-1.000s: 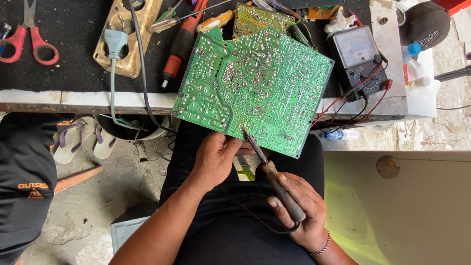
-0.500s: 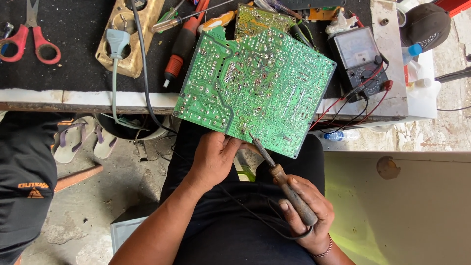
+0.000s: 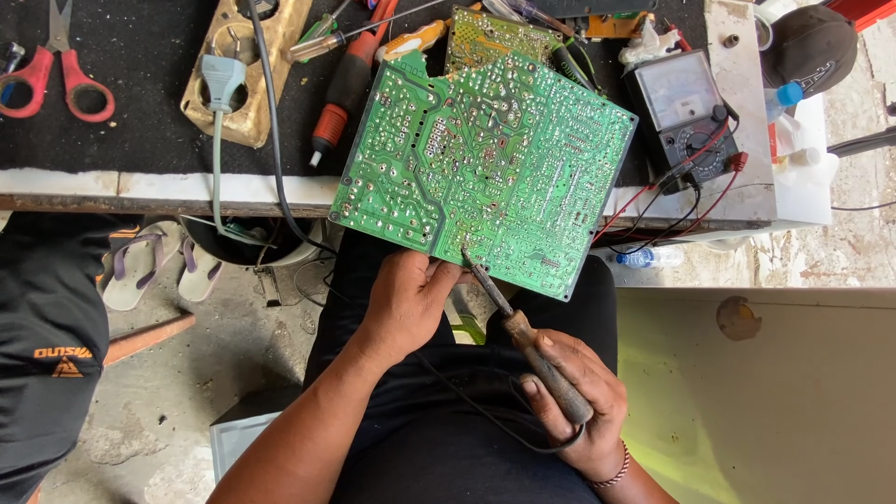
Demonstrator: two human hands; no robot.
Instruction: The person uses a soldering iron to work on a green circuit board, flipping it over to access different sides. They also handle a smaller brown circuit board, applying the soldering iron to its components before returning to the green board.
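Note:
A large green circuit board (image 3: 485,159) lies solder side up, tilted over the front edge of the workbench. My left hand (image 3: 411,299) grips its near edge from below. My right hand (image 3: 574,401) holds a soldering iron (image 3: 523,341) by its brown handle. The iron's tip touches the board near its near edge, just right of my left thumb. The iron's cord loops under my right hand across my lap.
On the black bench mat lie red-handled scissors (image 3: 58,70), a wooden socket block with a grey plug (image 3: 224,79), screwdrivers (image 3: 345,79), a smaller board (image 3: 499,33) and an analog multimeter (image 3: 681,112) with red and black leads. Another person's dark sleeve (image 3: 47,345) is at the left. Sandals (image 3: 154,266) lie on the floor.
The soldering iron has shifted slightly toward me and to the right along the board's near edge. My left hand keeps its hold on the board.

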